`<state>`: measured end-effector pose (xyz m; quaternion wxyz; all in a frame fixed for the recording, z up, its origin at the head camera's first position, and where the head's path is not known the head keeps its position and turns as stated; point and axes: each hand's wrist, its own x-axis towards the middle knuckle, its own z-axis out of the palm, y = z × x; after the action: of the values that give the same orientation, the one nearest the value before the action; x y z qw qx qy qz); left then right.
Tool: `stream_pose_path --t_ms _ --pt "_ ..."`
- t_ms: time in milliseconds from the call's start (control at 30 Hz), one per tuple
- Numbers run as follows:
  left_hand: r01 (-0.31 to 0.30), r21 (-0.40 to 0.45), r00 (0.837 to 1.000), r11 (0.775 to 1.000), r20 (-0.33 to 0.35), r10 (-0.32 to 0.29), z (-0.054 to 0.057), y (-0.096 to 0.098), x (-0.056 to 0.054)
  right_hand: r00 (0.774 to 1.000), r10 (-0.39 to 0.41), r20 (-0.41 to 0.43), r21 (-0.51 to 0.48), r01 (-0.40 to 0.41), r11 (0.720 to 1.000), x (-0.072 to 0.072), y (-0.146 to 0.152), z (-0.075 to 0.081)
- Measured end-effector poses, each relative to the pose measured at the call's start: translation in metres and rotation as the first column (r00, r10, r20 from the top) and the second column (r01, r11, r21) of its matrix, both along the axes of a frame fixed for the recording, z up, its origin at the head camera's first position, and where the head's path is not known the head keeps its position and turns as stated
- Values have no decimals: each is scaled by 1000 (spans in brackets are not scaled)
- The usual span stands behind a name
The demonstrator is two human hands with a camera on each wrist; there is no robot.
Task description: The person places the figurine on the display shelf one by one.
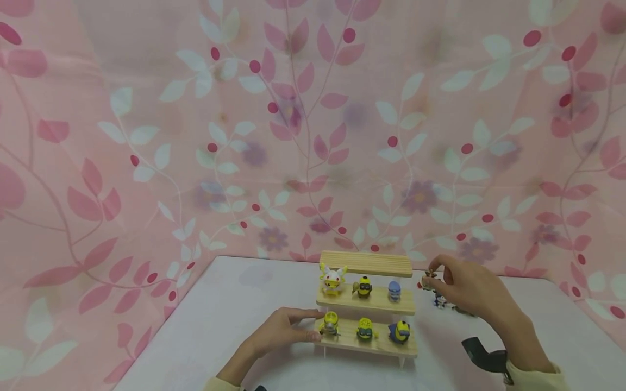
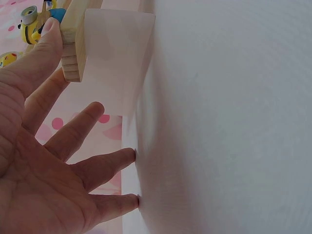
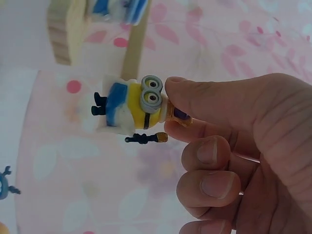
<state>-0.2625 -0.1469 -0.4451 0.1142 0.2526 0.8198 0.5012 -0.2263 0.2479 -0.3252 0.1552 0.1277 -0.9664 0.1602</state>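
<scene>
A three-tier wooden display stand (image 1: 365, 264) with clear supports stands on the white table. My left hand (image 1: 281, 330) is at the left end of its lowest board (image 2: 73, 66). There the thumb lies on top by a yellow minion figurine (image 1: 330, 324) and the index finger lies against the board, while the other fingers spread out. To the right of the stand, my right hand (image 1: 473, 288) is raised. Its thumb and index finger pinch a minion figurine (image 3: 139, 105) by its gold crown. This figurine has grey goggles, a blue-and-white outfit and a small dark scepter.
On the middle board stand a white-eared figurine (image 1: 332, 281), a brown-clad one (image 1: 364, 287) and a blue one (image 1: 394, 291). Two more figurines share the lowest board. Several small figures (image 1: 440, 300) sit on the table (image 1: 254, 288) beneath my right hand. A pink floral cloth (image 1: 303, 163) hangs behind.
</scene>
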Motion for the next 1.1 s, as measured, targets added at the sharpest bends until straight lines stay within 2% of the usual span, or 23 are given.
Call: stream_pose_path --t_ms 300,467,700,933,1100 --pt "-7 -13 1000 1000 -8 7 0 2 -1 995 42 -86 -8 -43 999 6 -17 20" --pt "-5 -23 1000 1000 -10 5 0 3 -1 992 69 -110 -16 -71 997 4 -34 31" --pt "4 -11 1000 1000 -6 -4 0 1 0 978 132 -163 -13 -136 991 -10 -61 39" --pt "-2 -33 1000 999 -14 1 1 1 -1 953 207 -220 -28 -218 975 -28 -87 39" --pt "-5 -27 1000 1000 -15 4 0 2 -1 946 240 -217 -53 -257 965 -39 -104 37"
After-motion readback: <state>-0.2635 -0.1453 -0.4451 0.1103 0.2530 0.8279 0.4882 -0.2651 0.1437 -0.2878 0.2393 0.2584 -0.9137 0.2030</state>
